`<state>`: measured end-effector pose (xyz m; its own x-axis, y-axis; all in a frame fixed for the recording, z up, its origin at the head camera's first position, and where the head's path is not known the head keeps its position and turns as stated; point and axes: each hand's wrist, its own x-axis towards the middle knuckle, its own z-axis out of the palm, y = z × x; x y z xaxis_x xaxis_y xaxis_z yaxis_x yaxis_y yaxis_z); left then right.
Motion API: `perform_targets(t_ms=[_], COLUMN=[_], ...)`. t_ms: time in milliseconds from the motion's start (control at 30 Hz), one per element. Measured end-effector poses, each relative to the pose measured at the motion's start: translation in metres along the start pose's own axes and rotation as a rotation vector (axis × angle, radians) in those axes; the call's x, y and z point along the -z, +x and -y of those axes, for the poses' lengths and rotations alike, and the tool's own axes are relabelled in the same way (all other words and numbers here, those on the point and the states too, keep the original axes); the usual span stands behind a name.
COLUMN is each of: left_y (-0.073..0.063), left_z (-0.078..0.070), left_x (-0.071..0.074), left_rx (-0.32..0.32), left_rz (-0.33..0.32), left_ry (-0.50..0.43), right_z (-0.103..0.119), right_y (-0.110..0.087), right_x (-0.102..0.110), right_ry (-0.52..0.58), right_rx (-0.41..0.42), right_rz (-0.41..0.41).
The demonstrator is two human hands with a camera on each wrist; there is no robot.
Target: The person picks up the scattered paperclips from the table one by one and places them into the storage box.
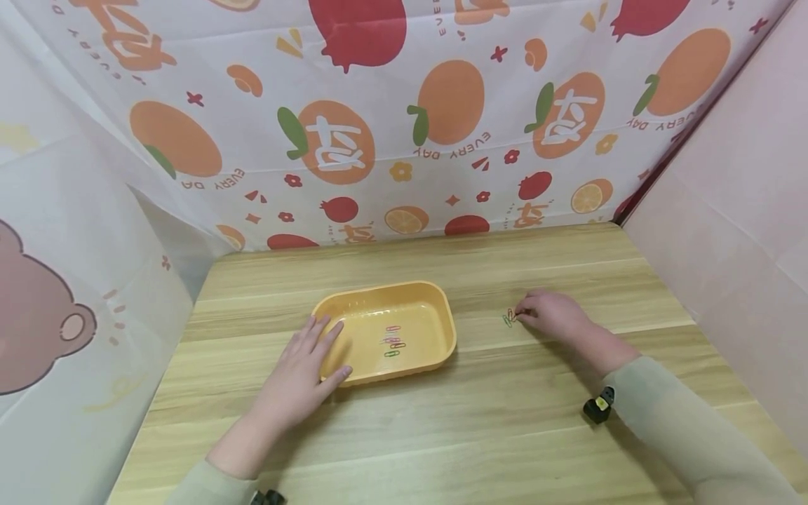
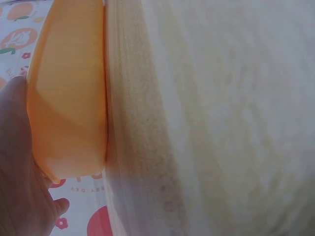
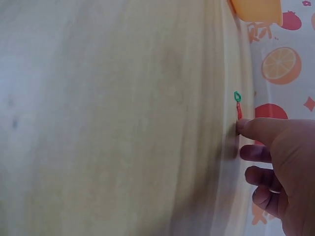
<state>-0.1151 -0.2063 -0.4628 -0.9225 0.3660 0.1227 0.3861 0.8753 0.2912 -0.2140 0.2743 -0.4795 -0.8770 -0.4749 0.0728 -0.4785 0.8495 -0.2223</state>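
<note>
A shallow yellow plastic tray [image 1: 435, 322] rests on the table with several small paper clips [image 1: 393, 344] lying in it, pink, red and green among them. My left hand [image 1: 297, 375] lies over the tray's left end, fingers spread and fairly straight across the rim, thumb along the near edge. To the right of the tray, my right hand [image 1: 555, 314] has thumb and forefinger together at a red paper clip [image 3: 239, 110] and pinches its end. Beside that clip lies a green paper clip [image 1: 507, 320], close to the fingertips. The other fingers are loosely curled.
A wood-grain table [image 1: 442, 442] spans the space between the hands. Behind it hangs a fruit-print cloth [image 1: 391, 154], with pale cloth walls [image 1: 745, 210] at both sides. A small black device [image 1: 598, 407] sits at the right wrist.
</note>
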Motion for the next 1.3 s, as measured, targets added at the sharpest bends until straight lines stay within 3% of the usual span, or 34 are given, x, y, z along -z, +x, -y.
perform_targets(t_ms=[367, 1300], left_y=[-0.0010, 0.0001], left_z=[0.0014, 0.0008], left_x=[-0.0004, 0.0012], left_rx=[0.003, -0.001], left_rz=[0.008, 0.007], left_ry=[0.012, -0.002], right_z=[0.0014, 0.0022], right_y=[0.0046, 0.0063], right_x=[0.0035, -0.0022], right_ry=[-0.001, -0.075], right_rx=[-0.005, -0.019], right_rz=[0.044, 0.024])
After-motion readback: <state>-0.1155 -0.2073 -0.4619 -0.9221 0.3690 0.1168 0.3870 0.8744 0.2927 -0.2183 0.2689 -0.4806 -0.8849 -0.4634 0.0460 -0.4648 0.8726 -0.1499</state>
